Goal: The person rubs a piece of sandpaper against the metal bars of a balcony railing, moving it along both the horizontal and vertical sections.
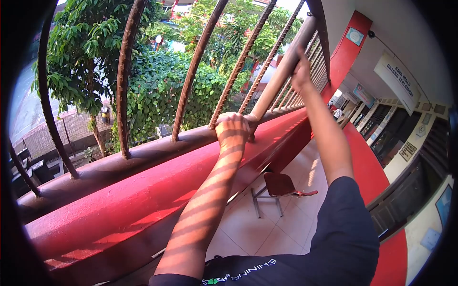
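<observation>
Lower rail: I see a thick, round, brown metal pipe [152, 151] running slantwise under my left hand [232, 125], which is closed over it; it stretches to the left of that grip and on past it to the right.
Post: a stout, straight, brown metal tube [282, 66] rises from the lower rail just beside my left grip and looks tilted in my view; my right hand [300, 72] touches its upper part.
Near bars: rust-brown metal uprights [191, 78] stand on the pipe left of my left grip, spaced apart, some visibly twisted.
Far bars: thinner brown uprights [296, 90] line up close together beyond the post.
Surface: glossy in places on the pipe.
</observation>
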A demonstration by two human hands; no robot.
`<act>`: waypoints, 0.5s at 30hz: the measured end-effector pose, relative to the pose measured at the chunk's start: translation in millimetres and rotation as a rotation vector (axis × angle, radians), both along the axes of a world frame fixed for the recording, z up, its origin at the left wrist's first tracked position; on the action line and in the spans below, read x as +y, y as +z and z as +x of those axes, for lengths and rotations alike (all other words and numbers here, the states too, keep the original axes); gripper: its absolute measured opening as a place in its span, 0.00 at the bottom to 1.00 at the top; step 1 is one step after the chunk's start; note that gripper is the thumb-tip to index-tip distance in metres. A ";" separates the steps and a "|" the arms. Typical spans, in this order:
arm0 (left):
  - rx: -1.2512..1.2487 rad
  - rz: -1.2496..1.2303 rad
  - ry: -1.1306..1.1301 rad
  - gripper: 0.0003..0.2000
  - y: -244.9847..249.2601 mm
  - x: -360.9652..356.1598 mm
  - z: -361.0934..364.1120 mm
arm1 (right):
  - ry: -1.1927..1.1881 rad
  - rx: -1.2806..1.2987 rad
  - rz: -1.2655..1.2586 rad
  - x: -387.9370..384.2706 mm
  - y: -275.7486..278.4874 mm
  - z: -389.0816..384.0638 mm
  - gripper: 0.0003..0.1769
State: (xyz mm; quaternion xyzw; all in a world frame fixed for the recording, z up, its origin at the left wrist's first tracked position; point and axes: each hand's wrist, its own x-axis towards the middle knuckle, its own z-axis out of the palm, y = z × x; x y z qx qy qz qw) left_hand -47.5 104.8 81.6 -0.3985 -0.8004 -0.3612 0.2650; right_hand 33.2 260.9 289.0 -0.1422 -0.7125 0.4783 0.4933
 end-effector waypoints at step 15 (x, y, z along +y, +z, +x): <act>-0.048 0.068 -0.045 0.17 -0.9 0.3 -3.4 | 0.100 0.077 -0.012 -6.7 12.7 3.1 0.42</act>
